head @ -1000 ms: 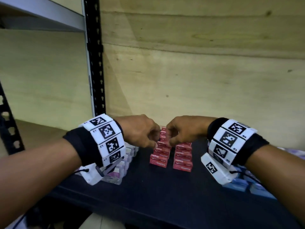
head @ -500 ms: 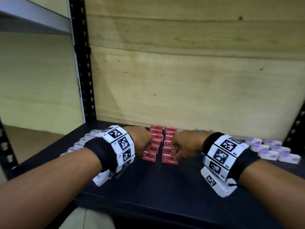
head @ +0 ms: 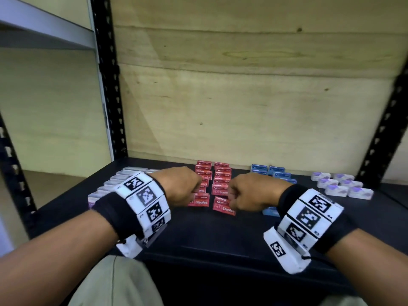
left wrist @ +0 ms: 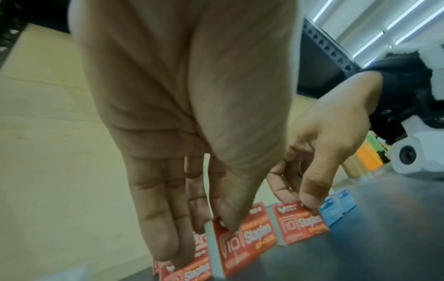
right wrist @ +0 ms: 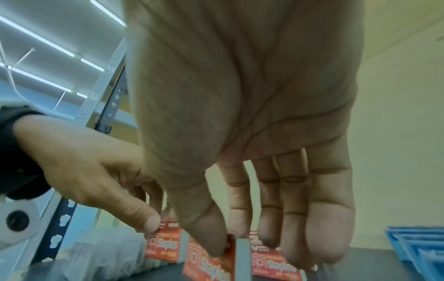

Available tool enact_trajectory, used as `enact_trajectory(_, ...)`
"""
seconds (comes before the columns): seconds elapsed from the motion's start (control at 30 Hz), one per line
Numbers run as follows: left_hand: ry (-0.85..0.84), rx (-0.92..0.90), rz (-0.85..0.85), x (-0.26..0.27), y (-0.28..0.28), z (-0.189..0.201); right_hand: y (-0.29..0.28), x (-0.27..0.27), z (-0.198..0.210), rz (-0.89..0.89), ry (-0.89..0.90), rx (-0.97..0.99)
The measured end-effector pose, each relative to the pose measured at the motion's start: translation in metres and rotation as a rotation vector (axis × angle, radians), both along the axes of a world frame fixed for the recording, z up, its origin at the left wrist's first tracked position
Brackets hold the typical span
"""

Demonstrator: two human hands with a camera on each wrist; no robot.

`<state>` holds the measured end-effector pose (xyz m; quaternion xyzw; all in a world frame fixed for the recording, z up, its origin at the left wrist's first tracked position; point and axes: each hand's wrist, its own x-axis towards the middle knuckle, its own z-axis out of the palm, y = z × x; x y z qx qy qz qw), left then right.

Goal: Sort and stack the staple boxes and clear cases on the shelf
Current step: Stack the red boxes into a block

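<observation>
Two rows of red staple boxes (head: 221,180) run front to back on the black shelf (head: 198,235). My left hand (head: 194,193) pinches the front red box (head: 199,201) of the left row. In the left wrist view, thumb and fingers (left wrist: 165,237) clamp that box (left wrist: 247,241) at its top edge. My right hand (head: 231,195) pinches the right row's front red box (head: 225,208), which stands a little apart from its row. In the right wrist view that box (right wrist: 209,266) sits between thumb and index finger. Both boxes rest on the shelf.
Clear cases (head: 110,184) lie in a row at the left. Blue staple boxes (head: 272,173) stand right of the red rows, and purple-tinted clear cases (head: 341,184) lie further right. Black uprights (head: 108,85) frame the shelf, and a plywood wall (head: 242,96) closes the back.
Both hands have drawn back along the red rows toward the shelf front. Each now pinches the front box of its row. The head view has pulled back and shows more of the shelf.
</observation>
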<state>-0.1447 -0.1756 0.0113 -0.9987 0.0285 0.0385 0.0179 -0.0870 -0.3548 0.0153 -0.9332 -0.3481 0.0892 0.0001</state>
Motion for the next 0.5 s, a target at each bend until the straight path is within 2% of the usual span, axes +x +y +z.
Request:
enact_trajectory(0.23, -0.126, -0.218, 0.038, -0.035, -0.001, -0.037, -0.018, -0.032, -0.023, -0.11, 0.0, 0.206)
enact_trajectory(0.5, -0.228, -0.472, 0.093, -0.045, 0.004, -0.076, -0.033, -0.033, -0.069, -0.163, 0.007, 0.609)
